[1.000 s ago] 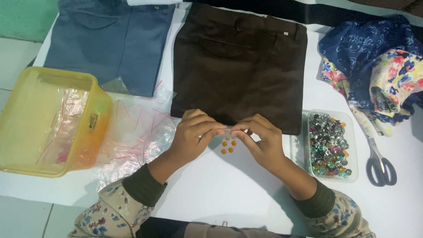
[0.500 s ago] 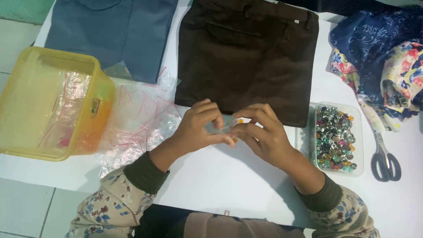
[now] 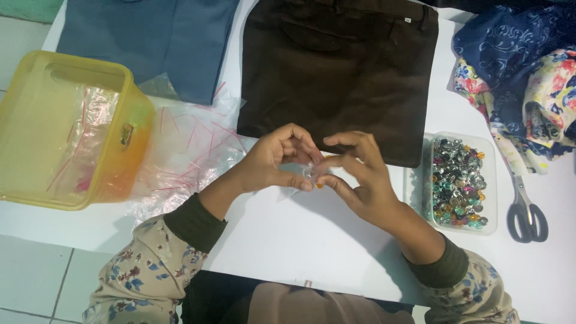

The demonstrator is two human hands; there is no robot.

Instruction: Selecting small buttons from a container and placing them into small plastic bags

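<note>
Both hands meet mid-tabletop. The left hand (image 3: 277,162) and right hand (image 3: 354,174) each pinch a tiny clear bag (image 3: 307,174) with orange beads (image 3: 320,185). A loose grip could spill beads; the bead tray (image 3: 459,180) sits at three o'clock.

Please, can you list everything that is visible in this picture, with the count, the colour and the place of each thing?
small clear bag: one, transparent, pinched between both hands
orange beads: a few, orange, at the fingertips
dark trousers: one, brown, folded, above the hands
blue garment: one, grey-blue, top left
yellow tub: one, translucent yellow, far left, clear bags inside
loose clear bags: a pile, transparent with red strips, beside the tub
bead tray: one, clear, right of the hands, full of mixed coloured beads
scissors: one, grey handles, right edge
patterned cloth: a heap, blue and floral, top right
table: one, white
left hand: one, on the bag
right hand: one, on the bag
</note>
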